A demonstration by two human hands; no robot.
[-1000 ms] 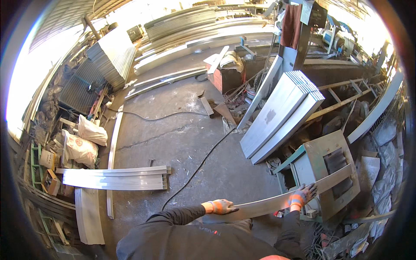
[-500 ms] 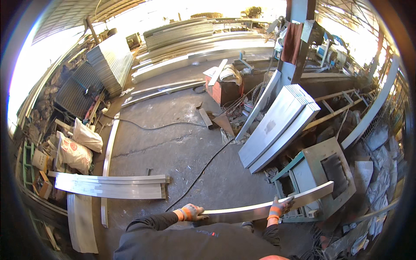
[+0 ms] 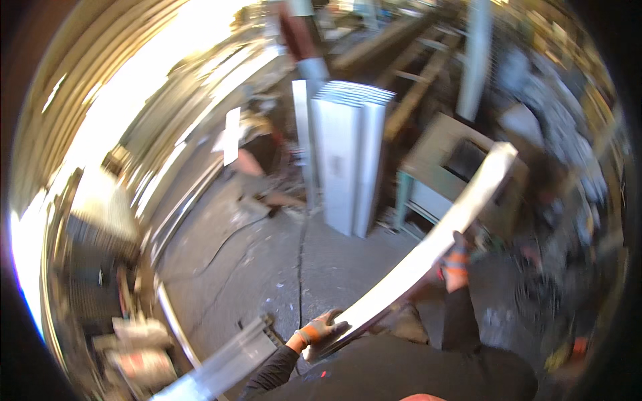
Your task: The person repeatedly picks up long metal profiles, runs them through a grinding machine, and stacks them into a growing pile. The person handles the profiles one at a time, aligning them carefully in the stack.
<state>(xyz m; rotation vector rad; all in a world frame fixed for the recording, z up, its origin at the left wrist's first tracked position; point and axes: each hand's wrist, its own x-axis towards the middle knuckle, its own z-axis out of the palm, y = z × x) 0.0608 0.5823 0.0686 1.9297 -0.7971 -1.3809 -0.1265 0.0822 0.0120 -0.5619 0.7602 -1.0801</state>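
Long metal strip (image 3: 408, 271) swung aslant between two gloved hands.
It ran nearly level across the body a moment ago; now it slants from the left hand (image 3: 321, 327) up past the right hand (image 3: 457, 262), its broad face lit — so the work looks to have gone from holding to turning. The left is clenched on the near end; the right lies against the edge — blur hides whether its fingers close. Beyond that grip, the far end overlaps the cabinet (image 3: 428, 150).
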